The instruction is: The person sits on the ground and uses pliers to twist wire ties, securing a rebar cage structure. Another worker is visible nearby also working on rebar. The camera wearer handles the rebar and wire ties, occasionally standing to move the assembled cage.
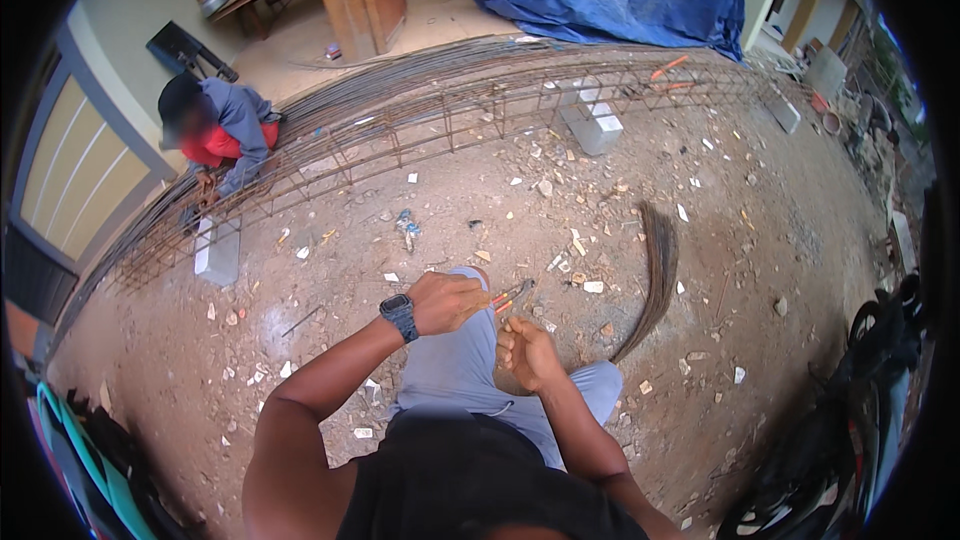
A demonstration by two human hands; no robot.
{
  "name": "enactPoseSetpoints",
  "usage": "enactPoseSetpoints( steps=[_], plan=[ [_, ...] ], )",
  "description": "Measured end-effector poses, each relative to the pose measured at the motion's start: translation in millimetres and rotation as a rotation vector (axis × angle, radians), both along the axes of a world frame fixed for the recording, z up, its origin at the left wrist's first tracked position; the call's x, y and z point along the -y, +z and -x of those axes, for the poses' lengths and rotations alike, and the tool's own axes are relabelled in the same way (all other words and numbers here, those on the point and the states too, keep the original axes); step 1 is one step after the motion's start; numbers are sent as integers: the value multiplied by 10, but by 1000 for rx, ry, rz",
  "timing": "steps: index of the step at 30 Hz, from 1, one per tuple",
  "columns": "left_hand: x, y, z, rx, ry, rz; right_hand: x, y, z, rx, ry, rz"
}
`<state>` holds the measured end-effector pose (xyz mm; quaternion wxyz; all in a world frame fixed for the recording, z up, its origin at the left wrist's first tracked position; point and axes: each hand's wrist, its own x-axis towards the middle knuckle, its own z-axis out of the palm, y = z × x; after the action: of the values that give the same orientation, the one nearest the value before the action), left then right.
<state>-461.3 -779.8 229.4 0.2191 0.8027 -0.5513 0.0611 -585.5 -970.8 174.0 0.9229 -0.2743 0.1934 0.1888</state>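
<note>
My left hand point(450, 302), with a dark watch on its wrist, is over my raised knee. Its fingers are bent and pressed together; whatever they may hold is too small to make out. Close by on the right, my right hand point(530, 352) is closed with curled fingers, and its contents are hidden. Just beyond the gap between both hands are pincers point(514, 296) with orange handles and a dark metal head. I cannot tell whether a hand touches them. A bundle of thin wire or rods point(657, 275) lies bent on the ground to the right.
A long rebar cage point(450, 130) rests on pale blocks point(592, 122) ahead. Behind it lie long steel bars point(350, 90). A co-worker point(225, 130) crouches at the far left. An orange-handled cutter point(670, 68) lies by the cage. Rubble covers the ground; motorcycles point(850, 420) stand at right.
</note>
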Motion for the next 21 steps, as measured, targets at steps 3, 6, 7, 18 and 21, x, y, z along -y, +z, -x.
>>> enactPoseSetpoints(
  steps=[3,6,7,18,21],
  plan=[
    [-103,-106,-44,-185,103,-26,-180,-173,-36,485,-296,1204],
    [-232,-243,-43,-334,140,13,-169,-138,-80,761,-330,1682],
    [-288,-268,-48,-344,141,-4,-186,-181,-103,825,-342,1760],
    [-949,-760,186,-252,347,-67,-527,-597,-537,317,276,819],
    [-965,-733,235,-248,410,-128,-619,-513,-589,810,329,1534]
  ],
)
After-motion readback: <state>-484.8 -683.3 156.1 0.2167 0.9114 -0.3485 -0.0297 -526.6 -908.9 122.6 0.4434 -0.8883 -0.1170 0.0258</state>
